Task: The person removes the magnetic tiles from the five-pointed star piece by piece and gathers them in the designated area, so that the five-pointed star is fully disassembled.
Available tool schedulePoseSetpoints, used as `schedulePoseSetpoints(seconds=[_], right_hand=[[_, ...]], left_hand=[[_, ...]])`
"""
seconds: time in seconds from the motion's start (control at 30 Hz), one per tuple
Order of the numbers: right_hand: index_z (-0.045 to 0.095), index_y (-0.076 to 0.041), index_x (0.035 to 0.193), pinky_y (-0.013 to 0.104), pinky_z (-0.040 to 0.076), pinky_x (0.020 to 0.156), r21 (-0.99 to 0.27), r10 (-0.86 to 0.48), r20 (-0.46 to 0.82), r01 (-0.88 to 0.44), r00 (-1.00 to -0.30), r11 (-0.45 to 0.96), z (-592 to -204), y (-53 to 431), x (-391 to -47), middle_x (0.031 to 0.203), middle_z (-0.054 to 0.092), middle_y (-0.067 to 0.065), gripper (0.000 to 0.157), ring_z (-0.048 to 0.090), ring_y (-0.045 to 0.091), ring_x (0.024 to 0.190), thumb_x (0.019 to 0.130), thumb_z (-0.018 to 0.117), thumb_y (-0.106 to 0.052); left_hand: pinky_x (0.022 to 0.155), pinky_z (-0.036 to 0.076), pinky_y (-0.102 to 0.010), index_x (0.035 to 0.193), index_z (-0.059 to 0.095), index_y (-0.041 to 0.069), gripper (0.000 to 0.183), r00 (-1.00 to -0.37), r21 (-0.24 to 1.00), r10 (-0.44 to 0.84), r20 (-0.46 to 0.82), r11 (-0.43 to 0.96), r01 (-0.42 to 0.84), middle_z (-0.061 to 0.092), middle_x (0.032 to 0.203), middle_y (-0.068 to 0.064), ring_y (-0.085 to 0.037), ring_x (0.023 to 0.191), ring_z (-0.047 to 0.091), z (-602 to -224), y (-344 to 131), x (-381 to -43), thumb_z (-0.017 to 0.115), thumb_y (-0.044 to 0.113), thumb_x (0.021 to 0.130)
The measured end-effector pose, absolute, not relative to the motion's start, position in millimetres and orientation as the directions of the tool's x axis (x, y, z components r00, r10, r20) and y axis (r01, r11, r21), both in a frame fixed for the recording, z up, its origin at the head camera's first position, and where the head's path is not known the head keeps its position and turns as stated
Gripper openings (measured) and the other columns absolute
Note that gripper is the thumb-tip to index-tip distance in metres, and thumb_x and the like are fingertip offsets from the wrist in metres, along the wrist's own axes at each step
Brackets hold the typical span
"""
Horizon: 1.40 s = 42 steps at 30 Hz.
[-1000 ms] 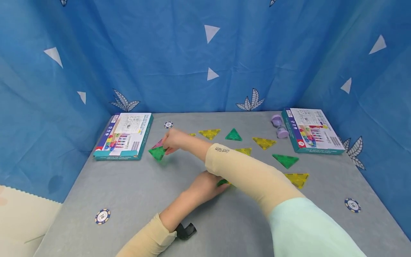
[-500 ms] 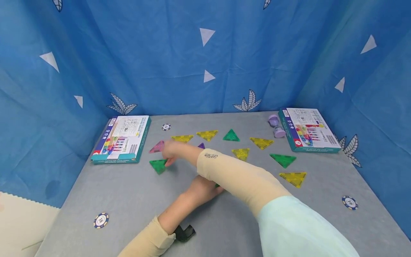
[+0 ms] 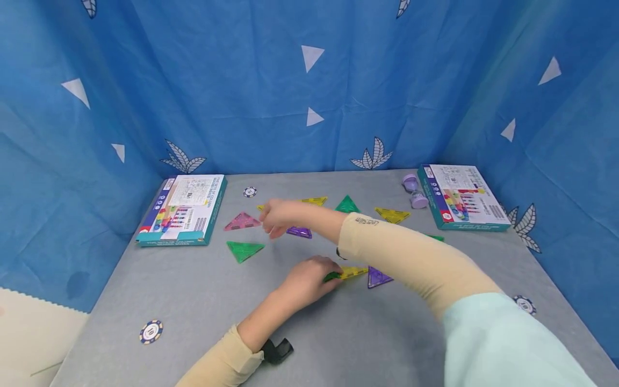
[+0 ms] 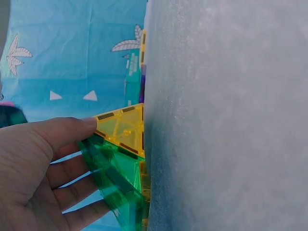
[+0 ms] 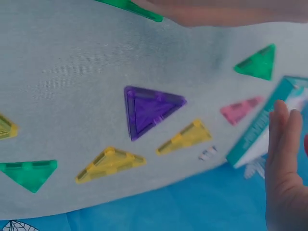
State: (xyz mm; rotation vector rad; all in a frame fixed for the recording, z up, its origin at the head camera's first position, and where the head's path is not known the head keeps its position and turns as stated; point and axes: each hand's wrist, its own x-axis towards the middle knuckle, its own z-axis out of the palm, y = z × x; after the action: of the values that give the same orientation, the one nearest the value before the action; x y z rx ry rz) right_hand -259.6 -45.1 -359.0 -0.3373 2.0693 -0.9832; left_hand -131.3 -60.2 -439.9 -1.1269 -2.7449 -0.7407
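Observation:
My left hand (image 3: 309,278) holds a small structure of translucent triangular magnetic tiles low at the table's middle. In the left wrist view the thumb presses by the yellow tile (image 4: 126,126), and the fingers lie behind the green tile (image 4: 115,166). My right hand (image 3: 279,216) reaches across to the left above the table, nothing in its fingers. In the right wrist view its fingers (image 5: 285,139) are fairly straight. Near it are a pink tile (image 3: 242,221), a green tile (image 3: 244,250) and a purple tile (image 3: 300,232), partly beneath the forearm in the head view.
More triangle tiles lie at the back, among them a green one (image 3: 347,204) and a yellow one (image 3: 393,215). Boxes stand at the left (image 3: 182,209) and right (image 3: 464,196), a purple hourglass (image 3: 415,191) by the right one. Chips (image 3: 151,331) lie about.
The right hand has let go of the green tile, which now lies on the table, and has drawn back to the right. The left hand has kept its hold.

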Motion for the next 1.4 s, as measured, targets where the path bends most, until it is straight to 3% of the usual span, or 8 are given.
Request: schedulePoseSetpoints(seconds=[0.1, 0.2, 0.4, 0.53, 0.77, 0.93, 1.2, 1.4], right_hand=[[0.048, -0.002, 0.133, 0.036, 0.050, 0.087, -0.744, -0.556, -0.517, 0.021, -0.650, 0.668, -310.4, -9.2, -225.0, 0.127, 0.055, 0.013, 0.041, 0.061, 0.027, 0.103, 0.093, 0.055, -0.007], [0.050, -0.002, 0.131, 0.036, 0.050, 0.086, -0.763, -0.597, -0.448, -0.063, -0.666, 0.643, -295.8, 33.8, -210.8, 0.120, 0.058, 0.012, 0.039, 0.061, 0.024, 0.098, 0.093, 0.055, -0.011], [0.055, 0.002, 0.124, 0.037, 0.052, 0.078, -0.709, -0.559, -0.291, -0.218, -0.776, 0.671, -334.6, 129.5, -200.2, 0.105, 0.065, 0.013, 0.036, 0.061, 0.022, 0.091, 0.091, 0.058, -0.012], [0.056, 0.002, 0.123, 0.042, 0.051, 0.080, -0.548, -0.441, -0.220, -0.264, -0.870, 0.794, -376.0, 173.4, -176.2, 0.113, 0.062, 0.016, 0.044, 0.060, 0.028, 0.099, 0.088, 0.065, -0.022], [0.053, 0.000, 0.127, 0.050, 0.046, 0.088, -0.305, -0.375, -0.065, -0.339, -0.925, 0.890, -426.4, 181.8, -133.2, 0.122, 0.057, 0.018, 0.076, 0.052, 0.036, 0.112, 0.072, 0.076, -0.048], [0.055, 0.000, 0.124, 0.044, 0.047, 0.086, -0.207, -0.388, -0.020, -0.376, -0.921, 0.903, -439.6, 174.1, -126.5, 0.115, 0.059, 0.013, 0.077, 0.054, 0.030, 0.106, 0.068, 0.079, -0.048], [0.059, -0.001, 0.118, 0.042, 0.049, 0.083, -0.273, -0.369, -0.010, -0.353, -0.929, 0.895, -439.6, 176.6, -127.0, 0.109, 0.060, 0.010, 0.064, 0.056, 0.026, 0.101, 0.071, 0.080, -0.037], [0.056, 0.003, 0.121, 0.050, 0.048, 0.084, -0.355, -0.277, -0.056, -0.240, -0.959, 0.903, -426.9, 201.2, -154.9, 0.115, 0.057, 0.019, 0.064, 0.055, 0.032, 0.103, 0.074, 0.078, -0.034]], left_hand=[[0.081, 0.049, -0.024, 0.098, 0.071, 0.017, 0.014, -0.726, 0.423, 0.640, 0.253, 0.602, 0.678, 0.068, 0.094, 0.009, -0.007, 0.090, 0.061, -440.1, -59.0, -132.3, 0.066, 0.027, 0.088], [0.080, 0.048, -0.023, 0.097, 0.071, 0.017, 0.014, -0.725, 0.421, 0.641, 0.253, 0.602, 0.679, 0.068, 0.093, 0.009, -0.006, 0.089, 0.061, -440.0, -57.1, -133.2, 0.066, 0.027, 0.088], [0.077, 0.050, -0.024, 0.096, 0.071, 0.016, 0.015, -0.720, 0.413, 0.643, 0.259, 0.600, 0.685, 0.069, 0.092, 0.006, -0.009, 0.087, 0.063, -438.5, -54.2, -134.0, 0.068, 0.027, 0.086], [0.079, 0.050, -0.026, 0.097, 0.071, 0.016, 0.016, -0.724, 0.416, 0.640, 0.258, 0.603, 0.681, 0.068, 0.094, 0.005, -0.010, 0.089, 0.063, -438.9, -55.1, -133.8, 0.067, 0.028, 0.086], [0.085, 0.049, -0.029, 0.101, 0.071, 0.017, 0.018, -0.739, 0.434, 0.629, 0.240, 0.612, 0.662, 0.069, 0.099, 0.004, -0.012, 0.095, 0.062, -438.7, -59.1, -133.5, 0.067, 0.028, 0.087], [0.084, 0.049, -0.029, 0.101, 0.071, 0.017, 0.019, -0.742, 0.434, 0.627, 0.238, 0.615, 0.658, 0.068, 0.099, 0.004, -0.012, 0.095, 0.062, -439.3, -59.8, -133.3, 0.067, 0.028, 0.087], [0.085, 0.049, -0.029, 0.101, 0.071, 0.017, 0.018, -0.742, 0.443, 0.625, 0.242, 0.609, 0.658, 0.068, 0.099, 0.005, -0.011, 0.095, 0.062, -440.7, -60.4, -133.3, 0.066, 0.029, 0.088], [0.085, 0.049, -0.030, 0.102, 0.071, 0.017, 0.019, -0.749, 0.456, 0.625, 0.221, 0.613, 0.646, 0.068, 0.099, 0.005, -0.012, 0.096, 0.062, -440.4, -59.8, -131.9, 0.066, 0.028, 0.088]])
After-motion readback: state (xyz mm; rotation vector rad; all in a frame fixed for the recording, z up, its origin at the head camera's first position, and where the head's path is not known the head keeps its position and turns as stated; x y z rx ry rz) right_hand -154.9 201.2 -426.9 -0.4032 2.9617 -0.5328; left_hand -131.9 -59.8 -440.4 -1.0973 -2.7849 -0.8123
